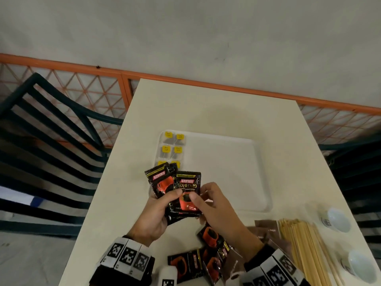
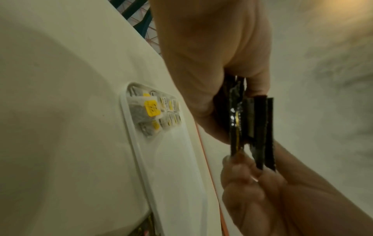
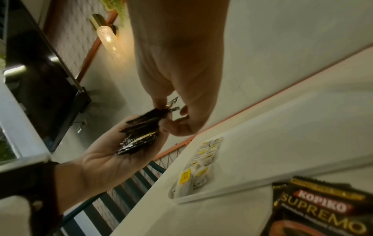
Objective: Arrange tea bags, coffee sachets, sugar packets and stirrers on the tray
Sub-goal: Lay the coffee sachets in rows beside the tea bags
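My left hand (image 1: 162,205) grips a fanned stack of black-and-red coffee sachets (image 1: 162,180) above the table's near part, seen edge-on in the left wrist view as coffee sachets (image 2: 252,127). My right hand (image 1: 206,201) pinches the front sachet (image 1: 188,195) of that stack between thumb and fingers. The white tray (image 1: 237,172) lies just beyond, with several yellow-tagged tea bags (image 1: 172,148) in rows at its left end; the same tea bags (image 3: 199,162) show in the right wrist view.
More coffee sachets (image 1: 208,252) lie loose on the table by my right wrist, beside brown sugar packets (image 1: 266,230) and a bundle of wooden stirrers (image 1: 305,250). Two white cups (image 1: 338,219) stand at the right edge. Dark chairs (image 1: 47,145) flank the table.
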`<action>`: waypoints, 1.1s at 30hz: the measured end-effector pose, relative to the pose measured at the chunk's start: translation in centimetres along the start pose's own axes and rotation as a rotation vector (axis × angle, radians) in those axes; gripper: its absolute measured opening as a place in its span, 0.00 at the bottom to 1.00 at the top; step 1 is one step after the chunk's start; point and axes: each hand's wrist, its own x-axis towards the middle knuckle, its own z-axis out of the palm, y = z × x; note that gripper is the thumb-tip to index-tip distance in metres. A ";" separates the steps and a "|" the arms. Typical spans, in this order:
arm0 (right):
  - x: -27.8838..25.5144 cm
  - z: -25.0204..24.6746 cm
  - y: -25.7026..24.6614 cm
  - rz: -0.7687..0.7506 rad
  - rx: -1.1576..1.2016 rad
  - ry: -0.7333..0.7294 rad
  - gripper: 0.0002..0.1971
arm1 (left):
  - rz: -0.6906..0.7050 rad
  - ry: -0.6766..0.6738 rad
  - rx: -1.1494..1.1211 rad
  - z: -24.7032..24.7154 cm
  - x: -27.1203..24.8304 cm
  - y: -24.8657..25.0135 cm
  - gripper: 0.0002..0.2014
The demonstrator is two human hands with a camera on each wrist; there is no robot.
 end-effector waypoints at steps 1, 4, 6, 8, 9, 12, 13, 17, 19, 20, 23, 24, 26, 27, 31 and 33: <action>0.3 -0.1 0.1 -0.013 0.057 -0.014 0.12 | 0.020 0.023 0.001 0.2 0.3 -0.1 0.33; 1.7 -1.0 0.6 0.001 0.152 -0.014 0.09 | 0.021 0.033 0.016 0.3 1.2 -0.2 0.45; 2.9 -1.5 0.8 0.038 0.139 -0.029 0.10 | -0.003 0.018 0.002 0.0 1.6 -0.2 0.51; 4.0 -2.1 0.9 0.045 0.083 -0.039 0.08 | -0.028 0.015 -0.024 -0.2 2.1 -0.2 0.51; 4.5 -2.4 1.0 0.043 0.077 -0.033 0.07 | -0.031 0.015 -0.036 -0.2 2.3 -0.1 0.49; 6.6 -3.9 1.1 0.071 0.189 0.027 0.04 | -0.011 0.049 -0.035 -0.4 3.0 0.4 0.36; 7.6 -4.4 1.1 0.094 0.236 0.053 0.04 | -0.002 0.066 -0.032 -0.5 3.3 0.7 0.31; 12.0 -6.1 0.9 0.168 0.310 0.127 0.05 | 0.032 0.129 0.032 -1.1 4.2 1.5 0.22; 14.2 -6.5 0.6 0.185 0.211 0.177 0.04 | 0.050 0.143 0.068 -1.4 4.2 1.8 0.23; 15.3 -6.6 0.6 0.192 0.159 0.203 0.03 | 0.052 0.142 0.081 -1.5 4.2 1.9 0.24; 18.3 -6.6 0.6 0.231 0.094 0.224 0.02 | 0.033 0.150 0.105 -2.0 4.2 1.9 0.26; 19.2 -6.4 0.7 0.243 0.074 0.219 0.01 | 0.026 0.155 0.109 -2.3 4.2 1.9 0.23; 20.8 -6.0 0.9 0.257 0.048 0.215 0.04 | 0.009 0.170 0.113 -2.6 4.2 1.8 0.19; 21.4 -5.9 1.0 0.261 0.046 0.218 0.06 | -0.002 0.177 0.117 -2.8 4.2 1.8 0.19; 23.1 -5.3 0.8 0.268 0.025 0.226 0.09 | -0.019 0.193 0.146 -3.2 4.3 1.7 0.20; 23.6 -5.2 0.6 0.259 0.011 0.234 0.04 | -0.024 0.181 0.156 -3.1 4.4 1.8 0.20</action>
